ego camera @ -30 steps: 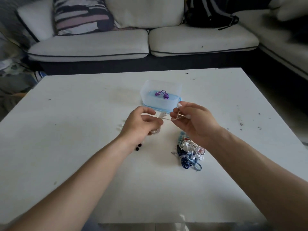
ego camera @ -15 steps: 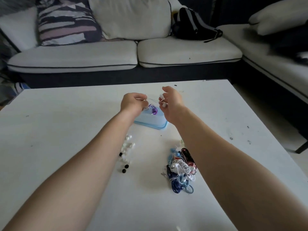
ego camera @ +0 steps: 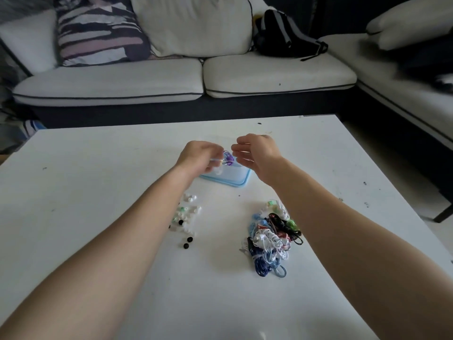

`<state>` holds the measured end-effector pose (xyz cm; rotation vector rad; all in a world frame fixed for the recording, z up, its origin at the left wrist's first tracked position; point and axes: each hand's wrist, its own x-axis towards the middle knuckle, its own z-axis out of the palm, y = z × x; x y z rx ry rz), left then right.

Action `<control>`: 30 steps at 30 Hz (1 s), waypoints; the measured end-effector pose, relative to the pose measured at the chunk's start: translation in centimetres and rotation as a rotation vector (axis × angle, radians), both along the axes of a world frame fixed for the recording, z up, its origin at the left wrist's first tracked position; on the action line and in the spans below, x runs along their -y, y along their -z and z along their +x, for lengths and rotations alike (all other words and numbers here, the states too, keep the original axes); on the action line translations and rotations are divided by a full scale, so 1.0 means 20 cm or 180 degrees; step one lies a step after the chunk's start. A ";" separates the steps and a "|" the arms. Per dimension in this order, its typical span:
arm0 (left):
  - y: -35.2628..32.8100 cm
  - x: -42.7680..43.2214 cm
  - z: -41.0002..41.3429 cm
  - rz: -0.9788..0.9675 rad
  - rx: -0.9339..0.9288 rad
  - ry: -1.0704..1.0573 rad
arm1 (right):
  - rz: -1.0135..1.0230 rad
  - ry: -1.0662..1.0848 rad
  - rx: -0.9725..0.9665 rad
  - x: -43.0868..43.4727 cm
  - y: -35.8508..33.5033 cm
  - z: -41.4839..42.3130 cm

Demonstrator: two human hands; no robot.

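Head cam view, going left to right: a striped cushion (ego camera: 98,30) sits on the pale sofa (ego camera: 157,79) behind the white table (ego camera: 85,192). On the table, left of the middle, there's a loose scatter of ear tips (ego camera: 186,213), mostly white and clear with a few green, and 2 black ones at the near end of the bunch. Just past those, the left hand (ego camera: 196,157) is held above the table with its fingers curled in, pinching a thin white cord (ego camera: 217,159) that sticks out toward the other hand. A whitish bit hangs under the fist, too blurry to say what it is. Right beside the fingertips is a purple pair of earphones (ego camera: 229,159), lying inside a clear plastic box (ego camera: 236,184) with a blue rim, and both hands are hovering over that box. The right hand (ego camera: 257,153) is just across from the left, close but not touching it, fingers loose and a bit spread, not closed on anything I can make out. Nearer the camera, close against the right forearm, lies a tangled heap of earphones (ego camera: 270,239) in white, blue, black and red. A black backpack (ego camera: 282,35) sits on the sofa behind.
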<state>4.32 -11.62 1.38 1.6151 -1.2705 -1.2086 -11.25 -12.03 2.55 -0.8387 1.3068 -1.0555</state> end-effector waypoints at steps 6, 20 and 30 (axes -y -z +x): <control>0.10 -0.30 -0.06 0.0171 0.0403 0.0771 | -0.0553 -0.1028 -0.1869 -0.28 0.06 -0.21; 0.28 -0.55 -0.27 0.0598 0.0499 0.1367 | -0.0204 -0.2057 -0.4670 -0.47 0.23 -0.35; 0.26 -0.57 -0.24 0.0536 0.0468 0.1408 | -0.0304 -0.1319 -0.2563 -0.45 0.03 -0.41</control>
